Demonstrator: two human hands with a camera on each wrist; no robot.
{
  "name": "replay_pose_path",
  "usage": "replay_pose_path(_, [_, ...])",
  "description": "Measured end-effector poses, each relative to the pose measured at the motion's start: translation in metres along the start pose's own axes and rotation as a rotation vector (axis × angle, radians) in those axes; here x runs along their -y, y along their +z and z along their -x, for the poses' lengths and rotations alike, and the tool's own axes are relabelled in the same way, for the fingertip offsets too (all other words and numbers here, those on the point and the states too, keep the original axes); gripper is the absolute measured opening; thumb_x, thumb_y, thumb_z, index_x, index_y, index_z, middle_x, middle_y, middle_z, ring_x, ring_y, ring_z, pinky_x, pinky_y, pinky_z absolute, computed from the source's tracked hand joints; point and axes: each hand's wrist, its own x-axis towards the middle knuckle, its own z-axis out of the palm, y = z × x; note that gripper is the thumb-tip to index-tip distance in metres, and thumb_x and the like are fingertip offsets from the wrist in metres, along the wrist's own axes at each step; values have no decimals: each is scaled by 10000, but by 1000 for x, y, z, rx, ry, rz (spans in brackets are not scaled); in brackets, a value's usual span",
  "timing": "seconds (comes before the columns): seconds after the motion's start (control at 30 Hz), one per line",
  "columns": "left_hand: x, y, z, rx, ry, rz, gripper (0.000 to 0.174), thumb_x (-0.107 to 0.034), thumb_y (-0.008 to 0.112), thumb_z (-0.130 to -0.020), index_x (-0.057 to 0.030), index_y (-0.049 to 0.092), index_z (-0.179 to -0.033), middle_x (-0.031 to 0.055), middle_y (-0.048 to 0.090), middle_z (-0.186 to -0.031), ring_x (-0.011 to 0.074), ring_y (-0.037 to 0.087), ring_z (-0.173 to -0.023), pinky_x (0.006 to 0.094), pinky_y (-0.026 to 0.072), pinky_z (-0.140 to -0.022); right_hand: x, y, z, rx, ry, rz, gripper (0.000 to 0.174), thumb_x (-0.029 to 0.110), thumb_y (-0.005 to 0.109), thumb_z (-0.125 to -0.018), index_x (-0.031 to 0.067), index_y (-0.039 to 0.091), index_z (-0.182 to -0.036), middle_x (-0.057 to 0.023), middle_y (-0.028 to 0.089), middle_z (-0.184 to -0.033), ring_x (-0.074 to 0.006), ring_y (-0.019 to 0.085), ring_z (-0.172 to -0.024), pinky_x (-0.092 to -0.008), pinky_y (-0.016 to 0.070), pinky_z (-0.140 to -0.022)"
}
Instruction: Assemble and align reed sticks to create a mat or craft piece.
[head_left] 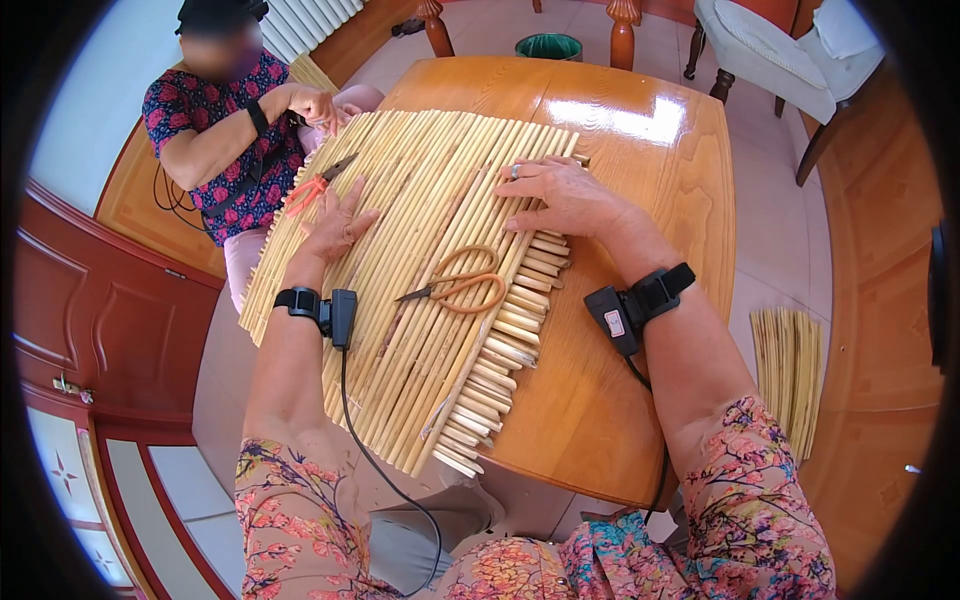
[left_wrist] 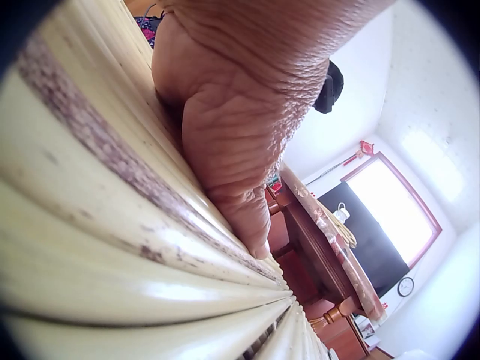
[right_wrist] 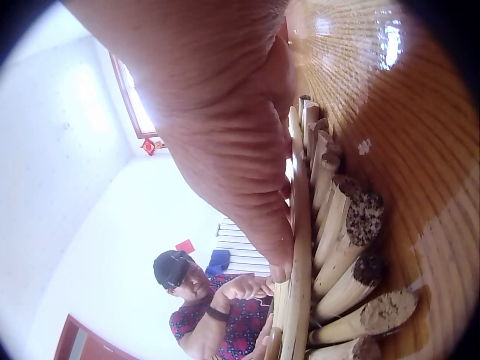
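A mat of pale, reed-like stalks (head_left: 420,215) lies over the table, with a crossing layer of cut stalk ends (head_left: 500,350) sticking out under its right edge. Fingers spread, my left hand (head_left: 335,225) rests on the stalks near a red-handled cutting tool (head_left: 318,186). My right hand (head_left: 565,198), wearing a ring, lies over the mat's right edge with fingers extended. In the right wrist view the thumb (right_wrist: 274,240) presses along the outermost stalk. Scissors with tan loop handles (head_left: 468,292) lie on the mat between both hands.
Another person (head_left: 240,130) sits at the table's far left, hands at the mat's edge. The wooden table (head_left: 640,330) extends to the right. A stalk bundle (head_left: 788,380) lies on the floor at right. Behind the table stand a green-lined bin (head_left: 548,46) and an upholstered chair (head_left: 770,60).
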Motion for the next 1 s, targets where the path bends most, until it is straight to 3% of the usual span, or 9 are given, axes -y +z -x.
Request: replay_pose_path(1.0, [3,1,-1,-21,18,10,800,-698,451,-750,-339,171,-1408,270,15,-1449,399,-66,-1348,678,-63,-943,-3,4,0,-36,-21,-21,473,429,629,-719,179,613,-1119,-144,496,-1248,-307,445,-1159,-390,279,-1017])
